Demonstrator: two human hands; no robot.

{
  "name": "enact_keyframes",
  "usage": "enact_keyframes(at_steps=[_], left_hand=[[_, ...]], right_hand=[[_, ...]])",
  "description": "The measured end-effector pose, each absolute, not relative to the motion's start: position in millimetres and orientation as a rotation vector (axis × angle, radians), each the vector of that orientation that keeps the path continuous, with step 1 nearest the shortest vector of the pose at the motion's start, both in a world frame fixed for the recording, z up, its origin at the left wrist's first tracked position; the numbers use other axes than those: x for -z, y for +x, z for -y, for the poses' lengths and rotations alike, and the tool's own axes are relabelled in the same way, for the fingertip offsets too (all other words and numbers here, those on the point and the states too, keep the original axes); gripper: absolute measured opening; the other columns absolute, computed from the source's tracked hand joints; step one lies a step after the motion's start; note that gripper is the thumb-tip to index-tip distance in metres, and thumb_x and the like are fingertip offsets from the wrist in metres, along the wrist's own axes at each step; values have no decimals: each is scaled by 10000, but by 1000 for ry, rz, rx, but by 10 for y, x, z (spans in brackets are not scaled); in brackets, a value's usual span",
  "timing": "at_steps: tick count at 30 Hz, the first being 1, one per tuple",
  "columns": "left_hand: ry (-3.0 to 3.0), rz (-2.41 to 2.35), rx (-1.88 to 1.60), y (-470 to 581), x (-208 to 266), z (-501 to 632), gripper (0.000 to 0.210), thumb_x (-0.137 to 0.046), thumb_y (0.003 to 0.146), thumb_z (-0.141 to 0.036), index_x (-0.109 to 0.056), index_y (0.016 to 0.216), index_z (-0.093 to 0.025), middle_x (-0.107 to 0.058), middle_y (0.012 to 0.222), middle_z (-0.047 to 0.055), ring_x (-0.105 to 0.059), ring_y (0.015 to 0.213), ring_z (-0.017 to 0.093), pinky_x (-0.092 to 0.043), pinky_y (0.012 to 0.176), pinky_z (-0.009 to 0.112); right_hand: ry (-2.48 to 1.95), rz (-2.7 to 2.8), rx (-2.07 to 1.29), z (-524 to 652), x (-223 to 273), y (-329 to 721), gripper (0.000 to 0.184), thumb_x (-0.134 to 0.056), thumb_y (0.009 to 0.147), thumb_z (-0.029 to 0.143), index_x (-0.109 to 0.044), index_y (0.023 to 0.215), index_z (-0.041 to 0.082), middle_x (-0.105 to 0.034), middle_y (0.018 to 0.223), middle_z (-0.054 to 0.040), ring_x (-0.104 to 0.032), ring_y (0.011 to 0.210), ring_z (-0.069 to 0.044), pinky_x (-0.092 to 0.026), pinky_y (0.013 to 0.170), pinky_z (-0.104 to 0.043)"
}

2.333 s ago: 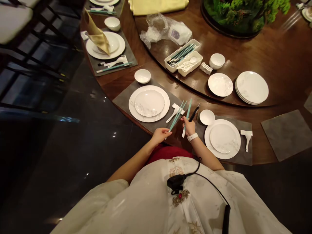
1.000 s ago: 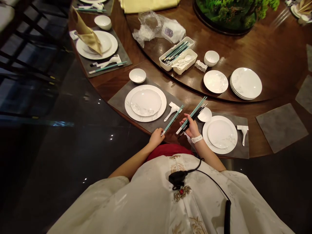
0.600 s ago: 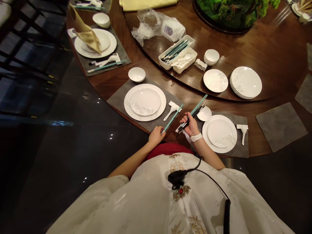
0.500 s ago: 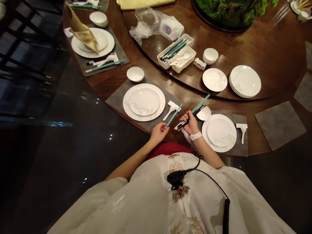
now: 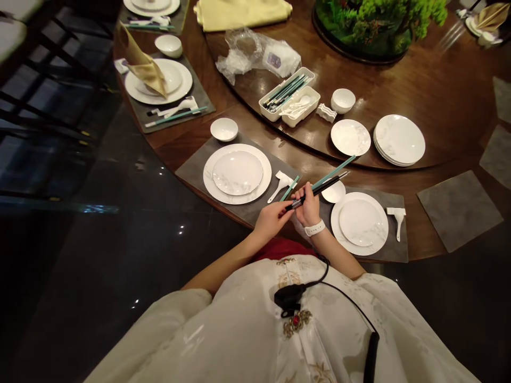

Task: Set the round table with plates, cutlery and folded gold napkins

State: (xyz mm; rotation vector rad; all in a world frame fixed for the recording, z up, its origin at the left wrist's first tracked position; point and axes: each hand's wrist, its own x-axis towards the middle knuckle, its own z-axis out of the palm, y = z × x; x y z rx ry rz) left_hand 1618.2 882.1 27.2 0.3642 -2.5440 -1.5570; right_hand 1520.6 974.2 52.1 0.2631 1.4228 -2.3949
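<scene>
My right hand (image 5: 308,210), with a white wrist band, is wrapped round a bundle of teal and black chopsticks (image 5: 334,180) that slants up to the right. The fingers of my left hand (image 5: 272,219) pinch the lower black ends of that bundle. Just beyond my left hand, a teal pair of chopsticks (image 5: 290,187) lies on the grey placemat (image 5: 195,166), beside a white spoon (image 5: 280,186) on its rest. Left of these sits a small plate (image 5: 238,173) stacked on a larger white plate (image 5: 207,183). A white bowl (image 5: 224,130) stands behind them.
On the turntable are an open chopstick box (image 5: 287,91), a spoon box (image 5: 300,106), a plastic bag (image 5: 275,56), a bowl (image 5: 343,101) and stacked plates (image 5: 400,139). To my right lies another setting with a plate (image 5: 361,223) and a spoon (image 5: 398,223). Green plants (image 5: 371,26) stand mid-table.
My left hand has let go of the teal chopsticks, now lying on the placemat, and has moved right to the bundle's lower ends. The bundle is tilted flatter.
</scene>
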Motion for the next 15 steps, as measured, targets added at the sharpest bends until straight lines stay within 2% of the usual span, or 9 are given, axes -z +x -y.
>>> enact_keyframes(at_steps=[4, 8, 11, 15], left_hand=[[301, 2588, 1363, 16140, -292, -8799, 210, -632, 904, -282, -759, 1055, -211, -697, 951, 72, -638, 863, 179, -514, 836, 294], [279, 2600, 1419, 16126, -292, -8743, 148, -650, 884, -260, -763, 957, -198, -688, 957, 69, -632, 843, 170, -521, 797, 284], [321, 2633, 1491, 16118, -298, -8731, 167, -675, 869, -267, -771, 984, -194, -709, 895, 63, -630, 771, 167, -513, 751, 282], [388, 2647, 1567, 16096, -264, -8756, 218, -708, 837, -295, -789, 1017, -203, -746, 928, 66, -657, 805, 183, -508, 763, 283]], right_hand=[[281, -1433, 2403, -9726, -483, 15238, 461, -662, 884, 510, -338, 717, 229, -326, 583, 94, -378, 500, -59, -466, 578, -207], [370, -1405, 2408, -9739, -430, 15219, 442, -668, 885, 471, -342, 712, 228, -322, 567, 97, -370, 491, -61, -439, 547, -204], [387, -1377, 2427, -9737, -390, 15210, 443, -695, 864, 465, -350, 717, 229, -327, 557, 103, -367, 481, -58, -439, 542, -207], [416, -1390, 2423, -9697, -349, 15239, 457, -731, 824, 472, -356, 727, 229, -342, 544, 112, -364, 469, -50, -426, 521, -203]])
